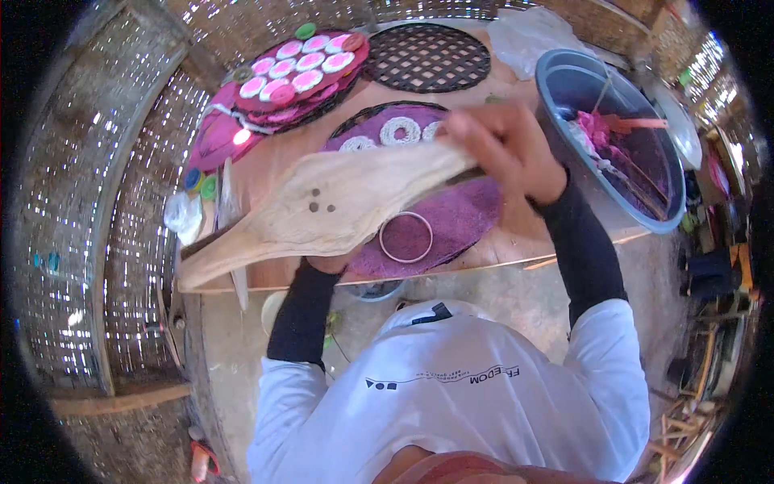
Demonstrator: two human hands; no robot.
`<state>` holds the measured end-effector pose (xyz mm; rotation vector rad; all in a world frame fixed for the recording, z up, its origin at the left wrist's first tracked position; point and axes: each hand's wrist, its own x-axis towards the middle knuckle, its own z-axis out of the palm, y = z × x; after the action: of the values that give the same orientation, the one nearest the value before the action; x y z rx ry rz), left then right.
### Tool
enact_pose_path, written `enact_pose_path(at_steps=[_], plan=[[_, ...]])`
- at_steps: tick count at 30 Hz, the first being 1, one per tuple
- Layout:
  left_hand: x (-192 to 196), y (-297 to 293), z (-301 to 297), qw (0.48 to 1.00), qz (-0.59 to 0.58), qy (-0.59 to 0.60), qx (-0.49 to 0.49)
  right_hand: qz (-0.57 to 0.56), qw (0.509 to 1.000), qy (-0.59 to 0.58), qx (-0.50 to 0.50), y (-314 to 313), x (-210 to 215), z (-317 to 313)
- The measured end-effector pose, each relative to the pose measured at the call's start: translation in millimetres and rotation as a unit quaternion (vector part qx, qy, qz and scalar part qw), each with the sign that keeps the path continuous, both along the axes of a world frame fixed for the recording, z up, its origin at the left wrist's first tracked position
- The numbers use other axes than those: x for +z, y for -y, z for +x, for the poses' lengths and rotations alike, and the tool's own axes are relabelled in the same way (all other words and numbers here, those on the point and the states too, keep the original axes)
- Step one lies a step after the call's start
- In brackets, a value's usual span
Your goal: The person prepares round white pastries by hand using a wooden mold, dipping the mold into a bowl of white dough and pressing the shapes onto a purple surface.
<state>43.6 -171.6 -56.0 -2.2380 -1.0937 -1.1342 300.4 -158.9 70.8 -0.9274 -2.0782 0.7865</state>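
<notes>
Both hands grip the long wooden paddle (pixel 339 202), right hand (pixel 504 149) clasping its upper-right end, left hand (pixel 330 262) underneath mid-length, axis slanting down-left.

Both hands hold a wooden paddle (pixel 330 202) over a purple mat (pixel 468 214). The right hand (pixel 500 149) grips its narrow end. The left hand (pixel 330 262) is mostly hidden, seemingly supporting it underneath.

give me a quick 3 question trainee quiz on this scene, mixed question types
1. True or false: the right hand grips one end of the wooden paddle.
2. What lies on the purple mat just below the paddle? A) metal ring B) spoon C) knife
3. Fill in: the blue basin sits at the person's ____ side.

Key: 1 true; 2 A, the metal ring; 3 right.
</notes>
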Motion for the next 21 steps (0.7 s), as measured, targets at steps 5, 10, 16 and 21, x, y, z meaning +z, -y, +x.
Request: enact_pose_path(at_steps=[5, 10, 16, 21], plan=[[94.9, -32.5, 21.3, 0.973, 0.011, -0.187, -0.135, 0.047, 0.935, -0.348, -0.044, -58.9, 16.9, -20.5], [147.2, -19.1, 35.4, 0.937, -0.175, -0.228, -0.200, -0.019, 0.950, -0.257, -0.175, -43.8, 27.1, -34.2], [129.1, -27.0, 11.5, 0.792, -0.508, -0.123, -0.315, 0.278, 0.954, -0.086, -0.071, 53.2, 62.4, -43.3], [72.7, -44.3, -12.6, 0.799, -0.460, -0.061, -0.383, 0.153, 0.875, -0.424, -0.177, 63.1, 61.5, 41.9]])
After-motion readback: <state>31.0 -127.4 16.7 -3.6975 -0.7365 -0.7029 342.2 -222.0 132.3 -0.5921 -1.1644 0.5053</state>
